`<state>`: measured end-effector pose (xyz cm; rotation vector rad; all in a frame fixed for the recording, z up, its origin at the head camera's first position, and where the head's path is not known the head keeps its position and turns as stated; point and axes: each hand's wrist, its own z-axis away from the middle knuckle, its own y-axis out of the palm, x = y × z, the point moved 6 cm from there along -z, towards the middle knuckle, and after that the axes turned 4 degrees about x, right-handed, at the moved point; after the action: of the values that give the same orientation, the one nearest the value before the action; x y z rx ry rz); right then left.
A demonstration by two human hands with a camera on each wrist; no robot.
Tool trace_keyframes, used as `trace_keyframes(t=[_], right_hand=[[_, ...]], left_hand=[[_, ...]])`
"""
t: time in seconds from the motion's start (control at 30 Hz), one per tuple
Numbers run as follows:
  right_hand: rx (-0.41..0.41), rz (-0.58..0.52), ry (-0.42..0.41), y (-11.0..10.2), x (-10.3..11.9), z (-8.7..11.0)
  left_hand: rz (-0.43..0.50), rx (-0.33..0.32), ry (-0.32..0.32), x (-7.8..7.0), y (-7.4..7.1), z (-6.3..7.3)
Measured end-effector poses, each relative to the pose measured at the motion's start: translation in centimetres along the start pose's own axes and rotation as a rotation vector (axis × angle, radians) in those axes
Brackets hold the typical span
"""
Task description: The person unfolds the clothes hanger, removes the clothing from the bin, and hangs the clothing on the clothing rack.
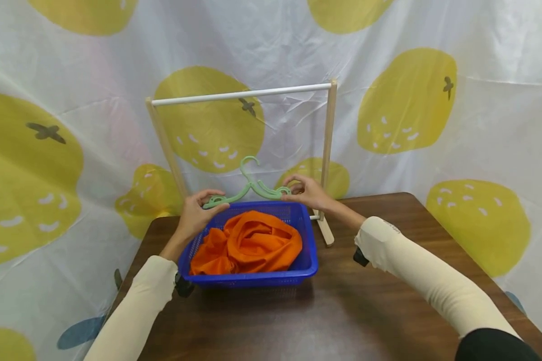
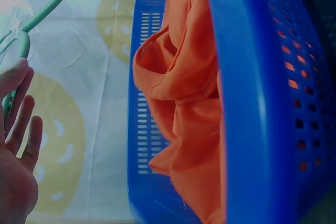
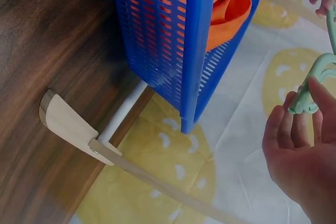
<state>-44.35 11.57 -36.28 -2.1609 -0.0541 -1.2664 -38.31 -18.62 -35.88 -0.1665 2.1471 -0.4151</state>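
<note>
A light green plastic clothes hanger (image 1: 251,185) is held up over the back of a blue basket (image 1: 313,250), its hook pointing upward. My left hand (image 1: 197,213) pinches the hanger's left end between thumb and fingers. At the other end, my right hand (image 1: 310,193) pinches it the same way, seen closer in the right wrist view, where the hanger (image 3: 307,90) sits between thumb and fingers. Below both hands, a crumpled orange cloth (image 1: 264,243) lies inside the basket. Its folds hide what shape the cloth has.
Behind the basket stands a rack with wooden posts (image 1: 328,145) and a white top bar (image 1: 244,94). One wooden foot (image 1: 324,229) rests on the brown table (image 1: 366,301) to the basket's right. A white curtain with yellow fruit prints (image 1: 293,45) hangs close behind.
</note>
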Motion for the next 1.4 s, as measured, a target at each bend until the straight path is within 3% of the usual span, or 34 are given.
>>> trace_keyframes(t=[0.17,0.33,0.57,0.77,0.9,1.07,1.3,1.4], right_hand=[[0.078,0.145,-0.056,0.5,1.8,-0.7],[0.115,0.228,-0.056,1.1,3.8,-2.2],[0.077,0.303,-0.096,0.9,6.2,-3.3],[0.098,0.345,-0.124,1.0,6.8,-3.1],[0.13,0.361,-0.121,1.3,6.5,-2.9],[0.147,0.362,-0.104,1.5,5.9,-2.7],[0.147,0.334,-0.093,1.7,5.5,-2.3],[0.171,0.321,-0.09,2.0,5.4,-2.1]], left_hand=[[-0.011,0.007,0.006,1.0,0.0,-0.2],[-0.072,0.023,0.039,-0.2,0.2,-1.1],[-0.219,0.056,0.061,-1.7,1.5,-2.3],[-0.345,0.149,0.03,-1.7,2.1,-2.7],[-0.381,0.21,0.014,-1.8,2.2,-2.7],[-0.315,0.193,-0.02,-1.6,2.1,-2.2],[-0.044,0.048,-0.097,-0.2,1.7,-1.0],[0.01,0.008,-0.102,0.1,1.6,-0.7]])
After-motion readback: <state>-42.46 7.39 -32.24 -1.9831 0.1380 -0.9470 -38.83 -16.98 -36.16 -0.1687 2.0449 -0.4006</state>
